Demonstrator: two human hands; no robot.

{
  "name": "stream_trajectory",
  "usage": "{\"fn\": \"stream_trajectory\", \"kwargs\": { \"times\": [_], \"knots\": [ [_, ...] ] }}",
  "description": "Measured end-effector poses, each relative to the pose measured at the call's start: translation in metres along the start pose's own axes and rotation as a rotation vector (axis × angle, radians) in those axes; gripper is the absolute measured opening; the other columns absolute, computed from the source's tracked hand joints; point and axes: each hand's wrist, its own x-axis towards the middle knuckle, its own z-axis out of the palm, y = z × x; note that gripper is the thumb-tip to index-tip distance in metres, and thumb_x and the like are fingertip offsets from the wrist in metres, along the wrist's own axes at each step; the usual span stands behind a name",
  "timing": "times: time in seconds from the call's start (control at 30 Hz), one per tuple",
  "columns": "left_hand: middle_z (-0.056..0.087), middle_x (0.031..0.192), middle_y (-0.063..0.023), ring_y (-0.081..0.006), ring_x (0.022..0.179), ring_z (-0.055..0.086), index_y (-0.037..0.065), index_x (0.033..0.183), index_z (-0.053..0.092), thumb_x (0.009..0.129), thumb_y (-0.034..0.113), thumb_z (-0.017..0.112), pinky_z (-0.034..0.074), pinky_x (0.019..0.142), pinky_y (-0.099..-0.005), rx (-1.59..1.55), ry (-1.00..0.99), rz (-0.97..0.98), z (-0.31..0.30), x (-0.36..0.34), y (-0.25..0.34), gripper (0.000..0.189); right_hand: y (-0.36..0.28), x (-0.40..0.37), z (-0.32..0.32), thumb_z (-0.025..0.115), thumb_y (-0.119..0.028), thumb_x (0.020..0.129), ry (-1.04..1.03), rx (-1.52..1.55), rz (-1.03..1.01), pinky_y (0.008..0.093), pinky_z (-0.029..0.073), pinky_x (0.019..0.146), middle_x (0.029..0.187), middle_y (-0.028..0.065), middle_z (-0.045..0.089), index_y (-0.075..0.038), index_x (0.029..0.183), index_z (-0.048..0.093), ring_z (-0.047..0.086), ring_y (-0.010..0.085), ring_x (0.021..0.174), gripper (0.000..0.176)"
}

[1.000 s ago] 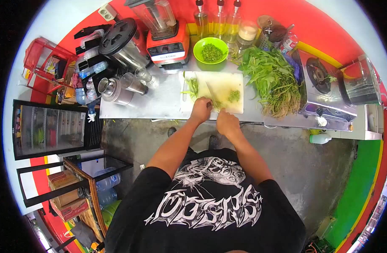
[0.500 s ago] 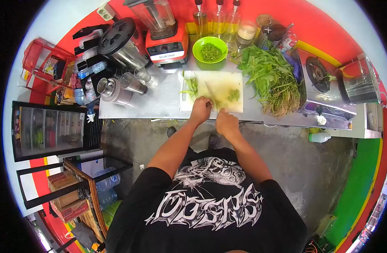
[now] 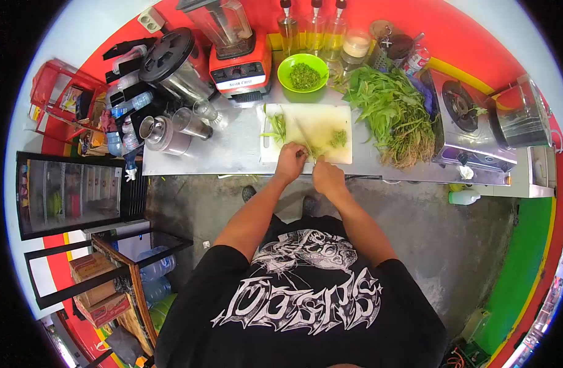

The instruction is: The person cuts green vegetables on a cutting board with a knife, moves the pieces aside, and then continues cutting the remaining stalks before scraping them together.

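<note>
On the white board [image 3: 324, 116], the right hand [image 3: 328, 177] grips the knife [image 3: 304, 134]. The left hand [image 3: 290, 161], close beside it, pinches green stalks [image 3: 312, 151] at the near edge. The chopped pile [image 3: 338, 138] lies beyond the right hand.

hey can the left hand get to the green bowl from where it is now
Probably yes. The bowl sits just past the board, with nothing tall between. But the left hand looks busy with greens beside the knife, so it would need to let go and clear the blade.
</note>
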Motion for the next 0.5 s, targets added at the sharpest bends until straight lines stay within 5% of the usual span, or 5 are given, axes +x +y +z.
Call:
{"fn": "stream_trajectory", "kwargs": {
  "times": [0.5],
  "knots": [
    [0.066,0.088,-0.0161,-0.0357,0.089,0.062,0.001,0.092,0.071,0.079,0.003,0.069,0.049,0.083,-0.043,-0.052,0.008,0.075,-0.005,-0.004,-0.004,0.013,-0.009,-0.002,-0.004,0.053,-0.012,0.091,0.002,0.039,-0.017,0.0525,0.055,0.088,0.106,0.0312,0.069,0.007,0.117,0.052,0.069,0.0458,0.101,0.032]
  ]
}}
